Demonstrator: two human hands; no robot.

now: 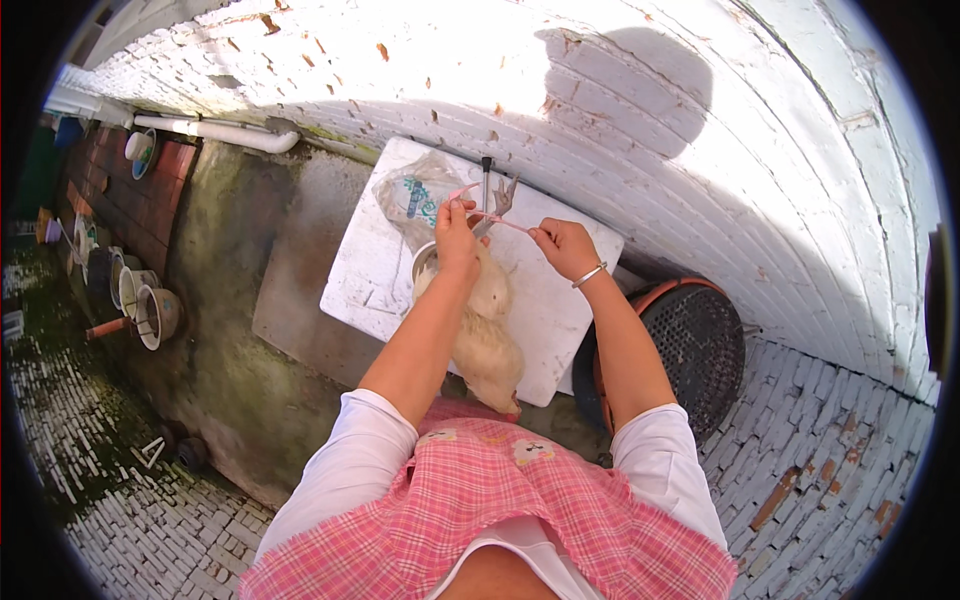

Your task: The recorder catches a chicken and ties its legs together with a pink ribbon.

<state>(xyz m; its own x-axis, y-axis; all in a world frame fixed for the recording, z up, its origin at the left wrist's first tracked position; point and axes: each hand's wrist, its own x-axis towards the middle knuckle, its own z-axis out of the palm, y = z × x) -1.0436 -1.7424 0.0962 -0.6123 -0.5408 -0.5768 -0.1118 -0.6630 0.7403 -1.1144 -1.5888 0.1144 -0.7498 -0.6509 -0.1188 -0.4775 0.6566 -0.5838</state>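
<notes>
A pale-feathered chicken [486, 352] lies across a white board [352, 277], its head hanging over the near edge by my pink checked apron. Its feet [504, 196] point up toward the wall, beside my left hand [459, 240]. My left hand grips a pink strip [511, 223] at the chicken's legs. The strip's other end is pinched in my right hand [566, 246], which wears a bangle. A dark-handled tool [486, 169] lies behind the feet. A crumpled printed plastic bag [412, 196] rests at the back left, and a metal bowl [424, 259] shows partly behind my left forearm.
A white brick wall [465, 127] runs behind the board. At the right stands a black perforated basket [694, 345] with an orange-rimmed container. Several buckets and pots, one a pale pot [159, 319], stand at the left. A white pipe [225, 135] runs along the wall's foot.
</notes>
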